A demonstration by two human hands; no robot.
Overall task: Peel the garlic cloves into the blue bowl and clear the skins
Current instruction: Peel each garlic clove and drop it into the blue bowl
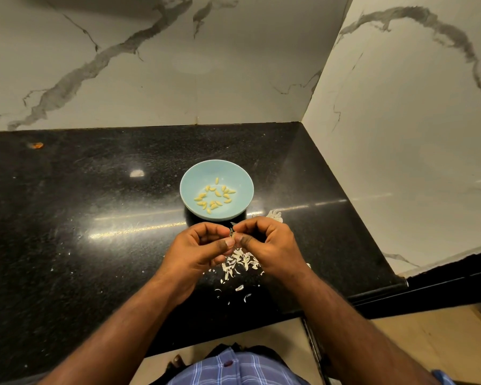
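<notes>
Both hands meet just in front of the blue bowl, the left hand and right hand pinching one small garlic clove between curled fingertips. Peeled cloves lie in the bowl; skins litter the black desk beneath the hands.

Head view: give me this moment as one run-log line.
left hand + right hand: pinching one garlic clove | blue bowl: peeled cloves inside | skins: on counter, uncleared

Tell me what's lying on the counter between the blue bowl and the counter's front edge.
Head view: both hands, left hand and right hand, pinching a clove, above scattered garlic skins.
</notes>
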